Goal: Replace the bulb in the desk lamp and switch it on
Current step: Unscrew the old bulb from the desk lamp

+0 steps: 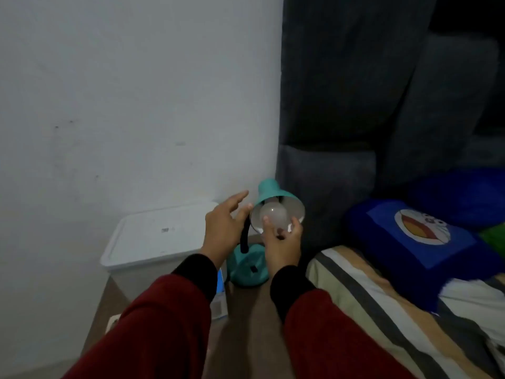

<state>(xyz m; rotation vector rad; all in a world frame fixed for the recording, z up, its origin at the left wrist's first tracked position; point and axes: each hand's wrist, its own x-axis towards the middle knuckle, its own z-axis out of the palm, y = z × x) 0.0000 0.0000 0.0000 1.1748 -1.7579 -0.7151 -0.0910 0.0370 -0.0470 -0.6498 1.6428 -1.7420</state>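
Observation:
A teal desk lamp stands on the brown floor, its round base (247, 269) low and its shade (276, 196) tilted toward me on a black flexible neck (245, 236). A white bulb (274, 215) sits in the mouth of the shade, unlit. My right hand (281, 246) reaches up from below with its fingers wrapped around the bulb. My left hand (225, 225) hovers just left of the shade with fingers spread, one fingertip near the shade's rim, holding nothing.
A white lidded plastic box (153, 239) stands against the wall left of the lamp. A blue-and-white carton (220, 299) lies by the base. A bed with a striped blanket (382, 305) and a blue cartoon pillow (420, 239) is at right, under a grey headboard (355, 105).

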